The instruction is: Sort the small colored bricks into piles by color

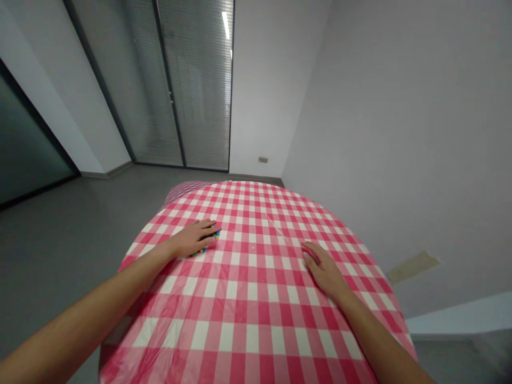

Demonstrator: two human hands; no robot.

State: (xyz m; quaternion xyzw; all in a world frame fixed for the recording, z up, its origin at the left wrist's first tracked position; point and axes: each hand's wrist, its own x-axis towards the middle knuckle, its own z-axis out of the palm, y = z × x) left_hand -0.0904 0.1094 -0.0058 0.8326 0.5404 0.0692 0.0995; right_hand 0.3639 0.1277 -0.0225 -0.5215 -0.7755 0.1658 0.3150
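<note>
My left hand (194, 237) lies over a small multicoloured puzzle cube (216, 234) on the left part of the table, fingers across its top and thumb along the near side. Only bits of blue, yellow, green and red show past the fingers, and most of the cube is hidden under the palm. On the right part of the table, my right hand (323, 269) rests on the cloth with loosely bent fingers and the thumb a little apart. Nothing is in it.
A red-and-white checked tablecloth (242, 306) covers the rounded table, creased at the near left. Beyond the far left edge is another checked cloth (186, 189). A grey wall (400, 133) stands close on the right; glass panels with blinds (196, 101) are behind.
</note>
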